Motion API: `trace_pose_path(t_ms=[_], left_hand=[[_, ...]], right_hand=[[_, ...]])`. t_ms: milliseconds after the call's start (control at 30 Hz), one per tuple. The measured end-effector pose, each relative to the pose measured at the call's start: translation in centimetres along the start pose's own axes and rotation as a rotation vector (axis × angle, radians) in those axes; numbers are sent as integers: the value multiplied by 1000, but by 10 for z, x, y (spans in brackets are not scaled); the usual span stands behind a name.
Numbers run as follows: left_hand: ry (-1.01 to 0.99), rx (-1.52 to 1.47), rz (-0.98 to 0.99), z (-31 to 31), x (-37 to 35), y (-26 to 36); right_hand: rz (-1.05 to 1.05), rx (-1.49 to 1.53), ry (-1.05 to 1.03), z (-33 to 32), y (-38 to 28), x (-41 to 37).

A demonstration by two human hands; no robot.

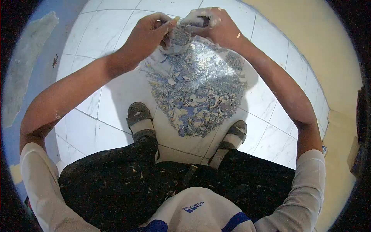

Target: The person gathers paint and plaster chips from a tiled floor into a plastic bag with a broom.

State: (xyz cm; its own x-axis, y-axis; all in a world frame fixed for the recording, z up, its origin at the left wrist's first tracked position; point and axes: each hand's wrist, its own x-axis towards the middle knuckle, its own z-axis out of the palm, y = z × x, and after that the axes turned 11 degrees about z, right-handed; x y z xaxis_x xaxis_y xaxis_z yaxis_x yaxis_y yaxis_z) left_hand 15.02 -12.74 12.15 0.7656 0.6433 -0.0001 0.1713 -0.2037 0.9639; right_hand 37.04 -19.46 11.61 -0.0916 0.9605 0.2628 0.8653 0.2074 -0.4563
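A clear plastic bag (pixel 201 87) stuffed with grey, bluish and cream flakes, like scraped paint chips, stands on the floor in front of me. Its gathered upper end (pixel 179 40) rises between my hands. My left hand (pixel 151 34) is closed on the left side of this end, thumb and fingers pinching the plastic. On the right side, my right hand (pixel 212 26), whitened with dust, also has its fingers curled around the plastic. The hands nearly meet. Some fingertips are hidden.
White marbled floor tiles (pixel 266 91) surround the bag. My sandaled feet (pixel 140 118) are on both sides of its lower end. A blue wall with a bare grey patch (pixel 29 69) is at left, a yellowish wall (pixel 317 42) at right.
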Motion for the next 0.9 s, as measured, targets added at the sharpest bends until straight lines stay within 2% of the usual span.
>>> trace_pose_path(t_ms=[133,233,333,400,467,500,533,600,633,700,733,800,867,900], left_hand=[[35,-17,-25,-9,5,-3],[15,59,-16,-13,5,-8],[-28,129,-14,-15,4,-12],[-58,228,16,-15,1,-14],[-79,388,77,-10,-5,-23],[-56,402,267,-2,-12,-38],[-209,412,293,1,-17,-51],[-520,427,347,9,-35,-58],[-610,412,286,12,-42,-63],[-793,374,167,18,-51,-79],[-751,446,179,18,-54,-96],[-661,594,199,16,-57,-121],[-699,829,-33,18,-49,-127],[-712,948,-152,19,-46,-125]], right_hand=[[164,-6,-83,-3,-1,8],[374,349,-242,-31,-32,8],[322,325,-127,-26,-21,3],[-47,-2,113,-8,16,-7],[-105,-94,126,2,46,-27],[24,-30,22,0,56,-38],[156,30,-80,-2,67,-48],[501,-43,-376,-9,66,-69],[674,-76,-526,-11,66,-79],[475,-318,-568,7,124,-124],[373,-437,-591,13,145,-145],[392,-582,-579,11,151,-168],[436,-699,-495,14,155,-189],[469,-659,-550,16,163,-196]])
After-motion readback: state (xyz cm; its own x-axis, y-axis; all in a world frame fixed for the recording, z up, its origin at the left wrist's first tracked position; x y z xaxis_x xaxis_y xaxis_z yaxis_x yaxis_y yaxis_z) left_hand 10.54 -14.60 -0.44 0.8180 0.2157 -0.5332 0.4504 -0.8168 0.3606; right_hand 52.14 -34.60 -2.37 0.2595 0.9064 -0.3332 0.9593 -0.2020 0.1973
